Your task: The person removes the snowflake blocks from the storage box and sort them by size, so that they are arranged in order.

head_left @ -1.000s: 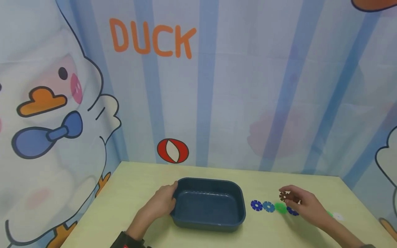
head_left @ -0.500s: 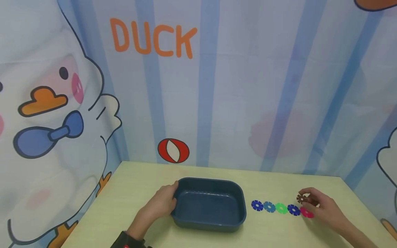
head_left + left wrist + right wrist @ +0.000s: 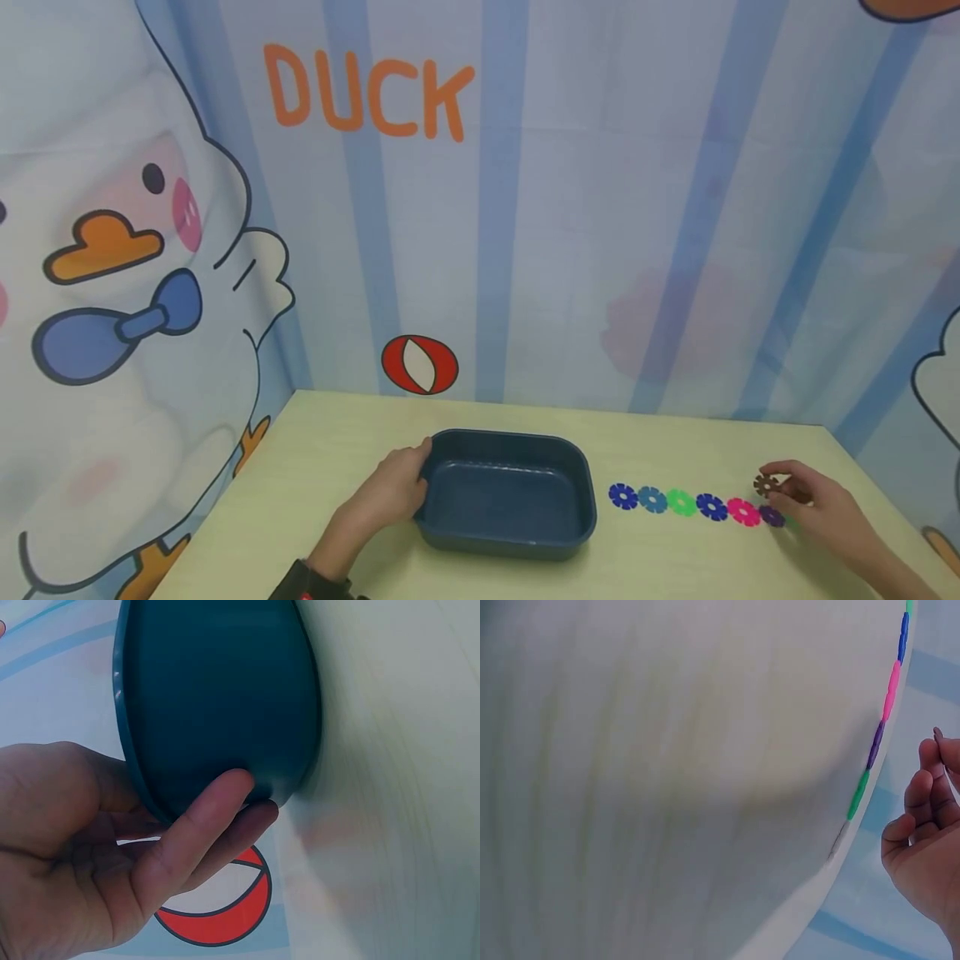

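Note:
My left hand (image 3: 396, 483) grips the left end of a dark blue rectangular tray (image 3: 506, 546). In the left wrist view, fingers (image 3: 202, 817) lie against the outer wall of the tray (image 3: 217, 690); the thumb is mostly hidden behind the rim. Between thumb and fingertips, my right hand (image 3: 821, 508) pinches a brown notched snowflake disc (image 3: 766, 485), held above the table. Below it runs a row of similar discs: dark blue (image 3: 623, 497), lighter blue (image 3: 652, 500), light green (image 3: 682, 503), dark blue (image 3: 712, 507), pink (image 3: 744, 512) and purple (image 3: 772, 516).
In the right wrist view, the row carries on past the purple disc with a green disc (image 3: 859, 795) and a pale disc (image 3: 838, 838). The pale yellow table (image 3: 360, 417) meets a duck-printed cloth backdrop (image 3: 570, 208) behind and at the sides.
My right hand has moved right along the row with the brown disc, uncovering the pink and purple discs. My left hand and the tray have stayed put.

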Demonstrator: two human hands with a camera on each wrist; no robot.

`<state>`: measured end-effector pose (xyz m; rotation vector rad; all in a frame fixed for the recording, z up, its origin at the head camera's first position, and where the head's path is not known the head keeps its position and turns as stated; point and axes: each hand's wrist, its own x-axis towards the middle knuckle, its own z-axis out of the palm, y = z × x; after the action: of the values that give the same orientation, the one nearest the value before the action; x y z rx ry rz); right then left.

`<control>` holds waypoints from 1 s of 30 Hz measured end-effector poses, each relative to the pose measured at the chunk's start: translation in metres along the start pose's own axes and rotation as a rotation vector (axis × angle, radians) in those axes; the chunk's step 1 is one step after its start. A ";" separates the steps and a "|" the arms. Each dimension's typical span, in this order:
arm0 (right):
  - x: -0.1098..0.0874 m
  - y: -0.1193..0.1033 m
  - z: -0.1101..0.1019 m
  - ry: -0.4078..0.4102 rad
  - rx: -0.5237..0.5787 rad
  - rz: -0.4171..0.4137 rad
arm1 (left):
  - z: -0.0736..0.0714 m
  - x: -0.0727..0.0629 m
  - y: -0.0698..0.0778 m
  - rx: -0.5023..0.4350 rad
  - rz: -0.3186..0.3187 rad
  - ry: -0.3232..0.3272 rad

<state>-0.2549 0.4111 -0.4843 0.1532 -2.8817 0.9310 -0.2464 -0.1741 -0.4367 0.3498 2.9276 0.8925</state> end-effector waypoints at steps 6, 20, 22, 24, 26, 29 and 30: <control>0.002 0.010 -0.006 -0.016 -0.039 0.053 | 0.001 -0.001 0.000 0.007 0.010 0.008; 0.001 0.043 -0.017 -0.029 -0.067 0.162 | 0.000 0.001 0.000 0.000 -0.010 -0.004; 0.000 0.046 -0.019 -0.030 -0.064 0.174 | -0.001 0.000 0.001 -0.006 -0.015 -0.005; 0.000 0.052 -0.019 -0.021 -0.064 0.198 | -0.001 0.000 0.001 -0.013 -0.017 -0.006; 0.000 0.062 -0.018 -0.015 -0.058 0.220 | -0.001 0.000 0.000 -0.017 -0.020 -0.007; 0.001 0.084 -0.016 -0.047 -0.037 0.280 | 0.000 0.000 0.000 -0.016 -0.017 -0.007; 0.001 0.091 -0.016 -0.063 -0.033 0.301 | 0.000 0.000 0.000 -0.014 -0.017 -0.008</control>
<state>-0.2669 0.4940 -0.5233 -0.2660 -3.0315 0.9353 -0.2464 -0.1744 -0.4370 0.3264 2.9117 0.9066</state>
